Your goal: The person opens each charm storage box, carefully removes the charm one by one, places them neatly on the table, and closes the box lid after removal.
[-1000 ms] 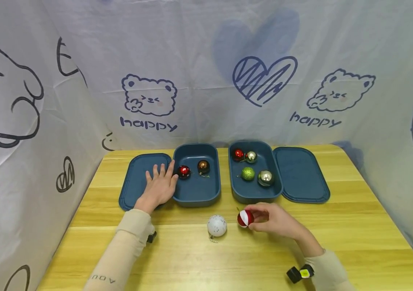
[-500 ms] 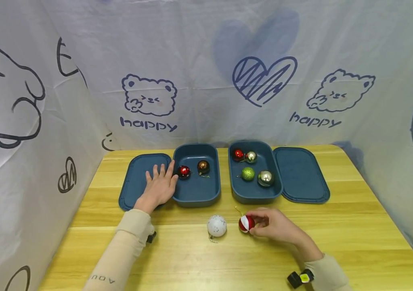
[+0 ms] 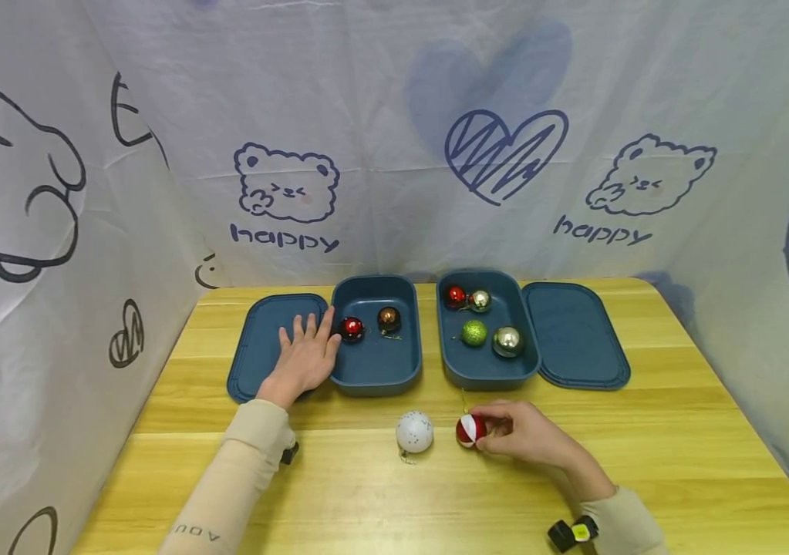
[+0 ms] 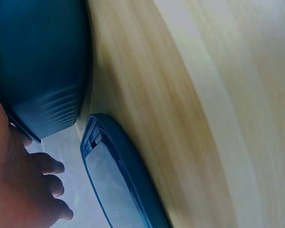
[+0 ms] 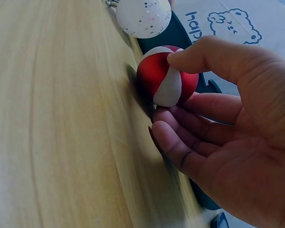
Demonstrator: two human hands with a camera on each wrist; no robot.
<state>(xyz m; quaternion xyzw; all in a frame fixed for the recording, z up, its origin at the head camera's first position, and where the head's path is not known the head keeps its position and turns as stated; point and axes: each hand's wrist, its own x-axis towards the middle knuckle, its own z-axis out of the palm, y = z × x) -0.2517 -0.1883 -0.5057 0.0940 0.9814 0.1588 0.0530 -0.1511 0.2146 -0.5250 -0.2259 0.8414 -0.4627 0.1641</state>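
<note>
My right hand (image 3: 522, 435) pinches a red and white striped Christmas bauble (image 3: 470, 430) between thumb and fingers, low over the table in front of the right box. In the right wrist view the thumb lies on the striped bauble (image 5: 167, 78) and the fingers reach under and behind it. A white speckled bauble (image 3: 414, 432) rests on the table just to its left. My left hand (image 3: 302, 358) is spread with straight fingers over the left lid (image 3: 255, 347), its thumb at the rim of the left blue box (image 3: 376, 378).
The left box holds a dark red bauble (image 3: 352, 329) and a brown bauble (image 3: 389, 319). In the right blue box (image 3: 487, 378) lie several baubles, among them a green glittery bauble (image 3: 473, 333). Another lid (image 3: 578, 335) lies to its right. A printed cloth (image 3: 394, 193) stands behind the table.
My right hand has drawn the striped bauble slightly toward me and down, and its hanging loop has swung. The left hand stays in place.
</note>
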